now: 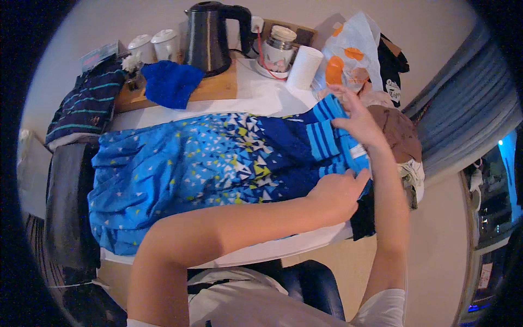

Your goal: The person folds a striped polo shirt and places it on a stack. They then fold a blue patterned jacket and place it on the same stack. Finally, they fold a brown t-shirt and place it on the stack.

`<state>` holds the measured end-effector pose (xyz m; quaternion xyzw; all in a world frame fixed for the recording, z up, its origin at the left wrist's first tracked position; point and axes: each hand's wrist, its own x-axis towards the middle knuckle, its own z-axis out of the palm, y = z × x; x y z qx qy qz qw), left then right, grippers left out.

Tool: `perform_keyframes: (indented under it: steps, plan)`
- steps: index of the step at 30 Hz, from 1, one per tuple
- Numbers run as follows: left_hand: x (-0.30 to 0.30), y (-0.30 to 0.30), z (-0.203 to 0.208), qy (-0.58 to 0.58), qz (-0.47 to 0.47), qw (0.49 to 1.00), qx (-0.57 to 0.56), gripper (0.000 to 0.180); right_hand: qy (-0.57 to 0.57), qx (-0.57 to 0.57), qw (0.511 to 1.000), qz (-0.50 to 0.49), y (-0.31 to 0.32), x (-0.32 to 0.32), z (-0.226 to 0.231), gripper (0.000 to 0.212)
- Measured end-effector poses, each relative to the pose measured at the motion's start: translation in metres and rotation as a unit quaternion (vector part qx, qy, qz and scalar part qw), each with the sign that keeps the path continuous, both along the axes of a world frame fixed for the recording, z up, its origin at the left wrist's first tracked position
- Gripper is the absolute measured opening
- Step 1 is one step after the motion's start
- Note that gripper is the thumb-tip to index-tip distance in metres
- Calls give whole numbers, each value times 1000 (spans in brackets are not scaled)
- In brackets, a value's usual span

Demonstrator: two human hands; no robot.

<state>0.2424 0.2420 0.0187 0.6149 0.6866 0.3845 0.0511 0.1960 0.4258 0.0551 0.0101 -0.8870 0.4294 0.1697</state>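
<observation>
A blue shirt point(229, 158) with white, yellow and navy triangles lies spread across the white table, its striped collar point(322, 139) toward the right. My left hand point(338, 193) reaches across from the lower left, fingers closed on the near side of the collar. At the collar's far side, my right hand point(357, 117) has its thumb over the striped fabric and its fingers bent around the edge. A small white label shows inside the neck between my hands. Part of the fabric under my fingers is hidden.
Behind the shirt stand a black kettle point(208, 41), a blue cloth point(172, 84) on a wooden board, lidded white cups point(165, 44), a jar point(279, 52), a paper roll point(305, 68) and a plastic bag point(348, 52). Dark striped clothing point(90, 101) lies left; brown clothing point(396, 133) lies right.
</observation>
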Motion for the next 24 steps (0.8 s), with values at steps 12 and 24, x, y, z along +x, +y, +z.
perform_keyframes:
  steps: [12,24]
  plan:
    - [-6,-201,6,-466,152,854,174,31,4,335,941,54,-224,-86,67,43]
    - [9,-340,33,-478,221,850,16,43,-61,171,978,103,-237,-44,25,40]
